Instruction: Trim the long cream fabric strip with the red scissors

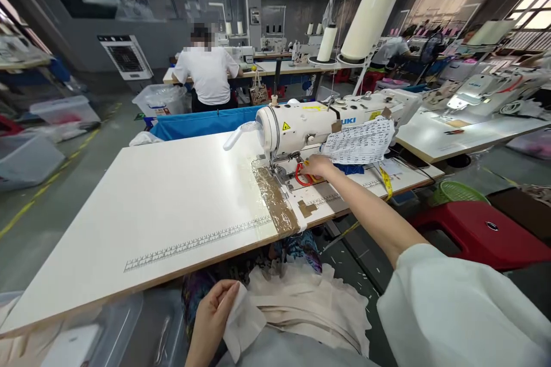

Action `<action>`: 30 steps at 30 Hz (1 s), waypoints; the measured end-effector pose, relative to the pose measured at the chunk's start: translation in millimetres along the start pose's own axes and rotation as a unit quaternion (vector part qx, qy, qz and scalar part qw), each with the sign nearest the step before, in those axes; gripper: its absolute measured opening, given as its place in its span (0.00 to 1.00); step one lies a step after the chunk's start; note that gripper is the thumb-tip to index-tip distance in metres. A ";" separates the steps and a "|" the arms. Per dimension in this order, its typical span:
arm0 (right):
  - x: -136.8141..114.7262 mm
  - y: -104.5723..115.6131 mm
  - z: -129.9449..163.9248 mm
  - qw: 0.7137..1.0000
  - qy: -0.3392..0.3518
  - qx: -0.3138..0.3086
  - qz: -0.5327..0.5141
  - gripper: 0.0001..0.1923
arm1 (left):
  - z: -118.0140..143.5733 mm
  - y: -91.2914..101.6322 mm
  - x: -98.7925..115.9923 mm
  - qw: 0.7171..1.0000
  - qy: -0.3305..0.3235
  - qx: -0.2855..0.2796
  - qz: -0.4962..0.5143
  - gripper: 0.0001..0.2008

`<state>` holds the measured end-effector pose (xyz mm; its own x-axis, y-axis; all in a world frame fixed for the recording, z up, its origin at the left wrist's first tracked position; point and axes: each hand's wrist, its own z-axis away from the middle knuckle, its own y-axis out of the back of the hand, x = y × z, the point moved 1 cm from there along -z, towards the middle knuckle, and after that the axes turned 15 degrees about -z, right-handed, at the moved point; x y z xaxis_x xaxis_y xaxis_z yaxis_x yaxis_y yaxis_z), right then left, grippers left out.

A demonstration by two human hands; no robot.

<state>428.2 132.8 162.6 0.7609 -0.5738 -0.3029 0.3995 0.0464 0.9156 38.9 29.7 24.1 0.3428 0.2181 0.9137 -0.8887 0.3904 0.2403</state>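
We are reaching our right hand (317, 165) under the head of the white industrial sewing machine (327, 123), fingers curled onto the red-handled scissors (301, 175) lying on the machine bed just beside the needle; whether they are gripping the handles we cannot tell. Our left hand (213, 312) is resting in our lap, well below the machine and under the table edge, pinching a small white piece of fabric (243, 324) between thumb and fingers. Beside it, a heap of cream ruffled cloth (301, 304) is lying across our knees. A handwritten paper sheet (359, 140) is hanging from the machine's front, right of our hand. The wide white tabletop (150, 206) is stretching left of the machine.
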 end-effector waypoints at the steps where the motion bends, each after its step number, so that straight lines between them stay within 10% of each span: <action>1: -1.9 2.1 0.9 1.000 0.004 0.016 -0.004 0.19 | -0.3 0.5 2.1 1.000 -0.006 0.002 -0.011 0.25; 6: -8.7 -16.8 62.8 0.994 0.081 0.054 -0.050 0.20 | -9.8 -2.5 15.8 0.993 -0.069 -0.002 -0.096 0.22; 9: -18.5 -54.8 125.8 0.971 0.205 -0.044 -0.114 0.16 | -14.8 -17.3 34.0 0.979 -0.135 -0.038 -0.145 0.20; 11: -26.3 -81.2 161.3 0.905 0.322 -0.182 -0.210 0.17 | -14.2 -30.6 49.5 0.968 -0.187 -0.050 -0.162 0.19; 15: -28.0 -102.8 192.0 0.874 0.380 -0.212 -0.216 0.09 | -6.2 -44.1 71.2 0.967 -0.207 -0.076 -0.128 0.18; 20: 9.7 -65.2 188.3 0.879 0.393 -0.164 -0.216 0.10 | 3.9 -14.4 70.7 0.974 -0.029 -0.224 -0.025 0.25; 28: 115.8 13.9 148.4 0.956 0.216 -0.093 -0.174 0.19 | -5.1 55.1 86.5 0.969 0.036 -0.196 -0.146 0.19; 30: 127.9 27.3 129.5 0.967 0.192 -0.085 -0.143 0.18 | -11.5 72.6 98.3 0.982 0.019 -0.095 -0.165 0.17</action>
<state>470.2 -45.2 183.2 0.7274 -0.2379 -0.6437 0.6755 0.0827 0.7327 11.6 89.8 127.7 0.6161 0.0837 0.7832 -0.6564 0.6041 0.4518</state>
